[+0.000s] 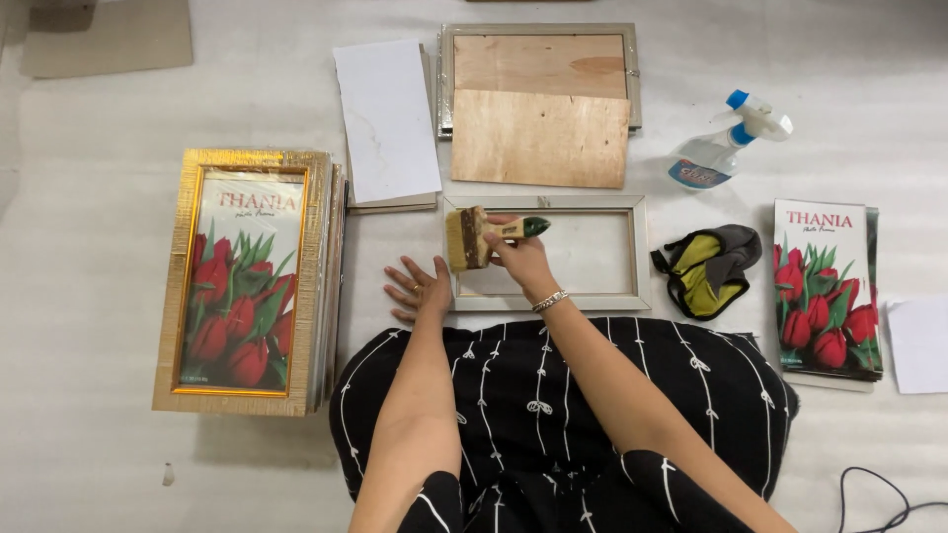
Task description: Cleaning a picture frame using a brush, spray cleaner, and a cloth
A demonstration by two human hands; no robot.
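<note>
On the pale floor covering (118, 118) I pinned the frame's (640, 252) left edge with my flat, spread left hand (420, 288) while my right hand (521, 259) gripped the brush (472, 237), best drawn in light, even strokes.

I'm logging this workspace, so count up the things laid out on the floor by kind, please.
Stacks of gold picture frames: 1
Pale frames: 2, one under the hands, one behind
Plywood boards: 1
White sheets: 2
Stacks of tulip prints: 1
Spray bottles: 1
Cloths: 1
Paintbrushes, in the right hand: 1
Total: 10
</note>
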